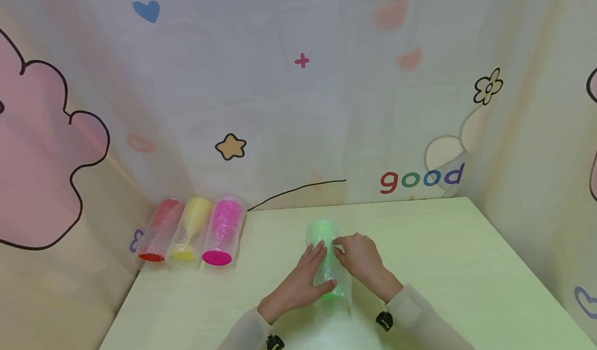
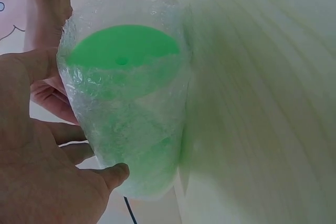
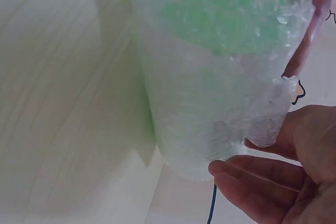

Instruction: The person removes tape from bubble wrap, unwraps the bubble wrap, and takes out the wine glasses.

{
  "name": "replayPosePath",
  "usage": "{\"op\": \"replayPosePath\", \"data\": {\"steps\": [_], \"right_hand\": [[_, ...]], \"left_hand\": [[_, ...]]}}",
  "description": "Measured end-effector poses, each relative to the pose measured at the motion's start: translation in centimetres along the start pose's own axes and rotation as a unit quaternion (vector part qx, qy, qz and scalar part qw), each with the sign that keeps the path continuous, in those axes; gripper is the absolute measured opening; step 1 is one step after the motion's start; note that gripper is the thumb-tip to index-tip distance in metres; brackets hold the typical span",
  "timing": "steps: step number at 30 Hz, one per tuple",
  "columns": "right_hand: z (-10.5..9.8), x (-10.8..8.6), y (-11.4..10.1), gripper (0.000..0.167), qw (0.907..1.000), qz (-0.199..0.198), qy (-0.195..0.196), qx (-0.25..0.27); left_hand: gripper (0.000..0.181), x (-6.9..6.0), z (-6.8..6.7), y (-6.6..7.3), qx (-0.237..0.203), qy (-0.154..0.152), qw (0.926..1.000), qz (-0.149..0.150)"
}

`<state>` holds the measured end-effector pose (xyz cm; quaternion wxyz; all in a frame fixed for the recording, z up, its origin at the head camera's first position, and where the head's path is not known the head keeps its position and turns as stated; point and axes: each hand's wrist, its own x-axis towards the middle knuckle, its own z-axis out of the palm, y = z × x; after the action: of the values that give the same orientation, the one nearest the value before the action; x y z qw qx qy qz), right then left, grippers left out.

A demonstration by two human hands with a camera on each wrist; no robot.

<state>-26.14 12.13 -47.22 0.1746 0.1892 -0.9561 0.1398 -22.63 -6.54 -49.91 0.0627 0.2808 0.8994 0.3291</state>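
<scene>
A green object point(image 1: 328, 267) wrapped in clear bubble wrap lies lengthwise on the table, its flat round green end point(image 2: 123, 48) toward the near edge. My left hand point(image 1: 303, 282) rests on its left side with fingers and thumb spread and fairly straight. At the upper right side, my right hand point(image 1: 364, 262) pinches the edge of the bubble wrap point(image 3: 265, 124) between thumb and fingers. In the left wrist view, the left fingers point(image 2: 113, 174) touch the wrap near the object's far part.
Three more wrapped objects, red point(image 1: 160, 231), yellow point(image 1: 190, 229) and pink point(image 1: 225, 231), lie side by side at the table's back left. The pale table point(image 1: 443, 267) meets a printed cloth point(image 1: 280, 96) at the back, with more cloth on both sides.
</scene>
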Motion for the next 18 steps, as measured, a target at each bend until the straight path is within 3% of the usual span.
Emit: {"op": "replayPosePath", "data": {"steps": [4,8,13,18], "right_hand": [[0.2,-0.2,0.3,0.007,0.9999,-0.005,0.014,0.008],[0.4,-0.3,0.5,0.008,0.998,0.013,0.022,0.057],[0.6,-0.3,0.9,0.01,0.9853,0.061,0.029,0.157],[0.5,-0.5,1.3,0.011,0.9751,0.095,0.032,0.198]], "left_hand": [[0.081,-0.1,0.1,0.2,0.009,0.003,0.9999,0.002],[0.081,-0.2,0.1,0.1,0.006,-0.001,1.0,0.0],[0.082,-0.4,-0.1,-0.2,0.003,-0.002,1.0,-0.007],[0.082,-0.7,-0.2,-0.5,-0.004,-0.003,0.9999,-0.012]]}}
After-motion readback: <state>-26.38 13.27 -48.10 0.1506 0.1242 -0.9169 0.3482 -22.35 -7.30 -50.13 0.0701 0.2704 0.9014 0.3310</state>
